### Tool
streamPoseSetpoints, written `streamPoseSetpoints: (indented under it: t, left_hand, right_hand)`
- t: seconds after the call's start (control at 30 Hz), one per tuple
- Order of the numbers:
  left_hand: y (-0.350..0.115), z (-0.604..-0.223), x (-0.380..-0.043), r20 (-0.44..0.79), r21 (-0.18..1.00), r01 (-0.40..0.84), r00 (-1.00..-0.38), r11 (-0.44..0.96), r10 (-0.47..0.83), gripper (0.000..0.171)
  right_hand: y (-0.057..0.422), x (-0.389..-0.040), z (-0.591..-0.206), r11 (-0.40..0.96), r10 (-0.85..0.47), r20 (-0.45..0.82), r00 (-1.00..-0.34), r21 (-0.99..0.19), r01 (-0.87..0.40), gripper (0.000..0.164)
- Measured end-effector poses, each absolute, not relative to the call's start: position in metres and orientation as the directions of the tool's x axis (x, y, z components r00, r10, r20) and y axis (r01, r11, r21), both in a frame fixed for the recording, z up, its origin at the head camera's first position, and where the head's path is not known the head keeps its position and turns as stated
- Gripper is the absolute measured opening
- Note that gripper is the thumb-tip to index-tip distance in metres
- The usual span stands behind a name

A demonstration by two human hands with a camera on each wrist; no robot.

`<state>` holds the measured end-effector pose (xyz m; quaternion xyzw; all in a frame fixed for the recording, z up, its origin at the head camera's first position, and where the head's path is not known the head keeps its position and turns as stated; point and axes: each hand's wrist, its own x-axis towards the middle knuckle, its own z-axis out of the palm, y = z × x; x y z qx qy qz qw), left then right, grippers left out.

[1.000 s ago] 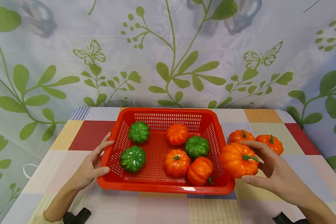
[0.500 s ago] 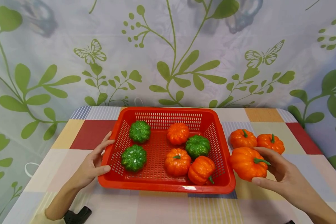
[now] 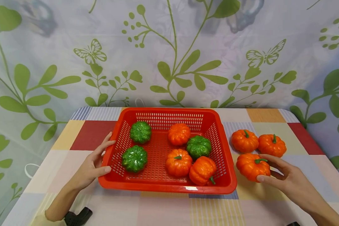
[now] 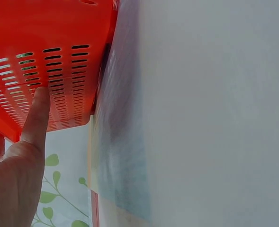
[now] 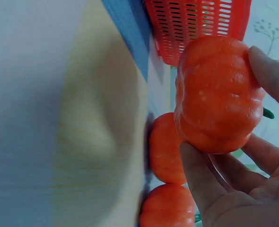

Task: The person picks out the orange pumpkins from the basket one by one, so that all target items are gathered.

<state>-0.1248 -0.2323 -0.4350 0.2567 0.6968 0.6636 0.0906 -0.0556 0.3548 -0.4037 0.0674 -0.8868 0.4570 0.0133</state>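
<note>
My right hand (image 3: 289, 177) holds a glossy orange pumpkin (image 3: 250, 166) with a green stem, to the right of the red plastic basket (image 3: 169, 189). In the right wrist view, the thumb and fingers (image 5: 196, 168) lie on opposite sides of this pumpkin; I cannot tell whether it touches the table. My left hand (image 3: 87, 169) rests against the basket's left side, thumb and fingertips at the rim. The left wrist view has one straight finger (image 4: 37, 113) pressing the perforated outer wall. Inside are orange pumpkins (image 3: 178, 163) and green pumpkins (image 3: 134, 159).
Two more orange pumpkins, a left one (image 3: 244, 141) and a right one (image 3: 272, 145), sit on the table behind the held one. A patchwork-patterned cloth (image 3: 164, 208) covers the table. Behind its far edge hangs a curtain (image 3: 115, 47) with green leaves and butterflies.
My right hand has lowered the orange pumpkin and moved it rightward, away from the basket's right rim. The left hand and the basket have stayed in place.
</note>
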Motion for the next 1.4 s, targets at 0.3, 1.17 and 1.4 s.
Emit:
streamPoseSetpoints:
  t: [0.3,1.17,1.4]
  left_hand:
    - [-0.235,-0.436,-0.124,0.222,0.97,0.243,-0.849,-0.019,0.48,0.072]
    - [-0.234,-0.437,-0.125,0.225,0.969,0.244,-0.847,-0.024,0.481,0.072]
    - [-0.233,-0.437,-0.125,0.227,0.969,0.247,-0.848,-0.022,0.478,0.073]
  right_hand:
    - [0.362,-0.061,-0.417,0.57,-0.06,0.069,-0.996,-0.817,-0.091,0.057]
    - [0.374,-0.069,-0.438,0.581,-0.036,0.028,-0.999,-0.812,-0.044,0.062]
    - [0.377,-0.065,-0.438,0.566,-0.041,0.008,-0.999,-0.824,-0.029,0.061]
